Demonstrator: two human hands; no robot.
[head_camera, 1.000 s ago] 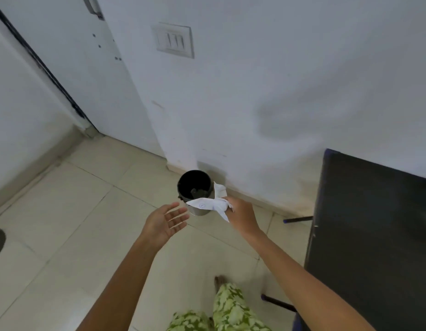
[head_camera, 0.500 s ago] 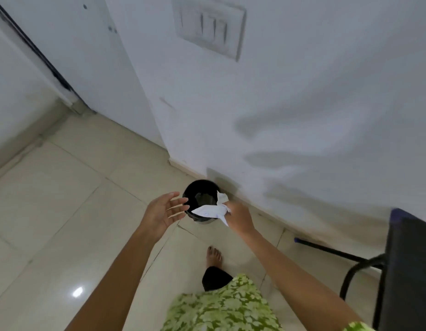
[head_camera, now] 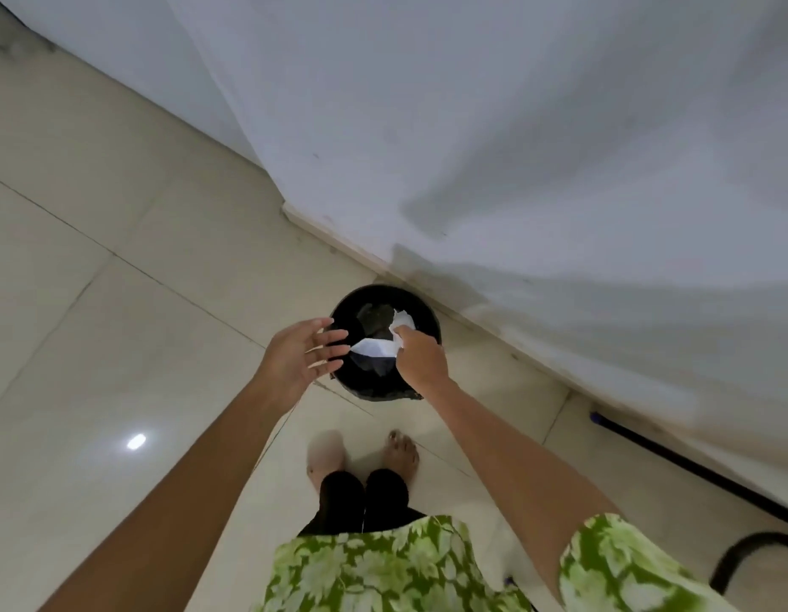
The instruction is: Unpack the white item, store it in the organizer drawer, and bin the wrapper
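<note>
A round black bin (head_camera: 429,320) stands on the floor against the white wall, seen from almost straight above. My right hand (head_camera: 420,357) is closed on a crumpled white wrapper (head_camera: 376,345), which hangs over the bin's open mouth. My left hand (head_camera: 301,353) hovers at the bin's left rim with fingers spread and nothing in it. Dark contents show at the bottom of the bin. The white item and the organizer drawer are out of view.
Pale floor tiles (head_camera: 118,324) stretch to the left. The wall (head_camera: 515,125) and its skirting run diagonally behind the bin. A black chair leg (head_camera: 692,463) lies along the floor at the right. My bare feet (head_camera: 401,450) stand just short of the bin.
I have stepped up to the bin and the view has tilted down. The wrapper in my right hand now sits over the bin's mouth; my left hand stays open beside it.
</note>
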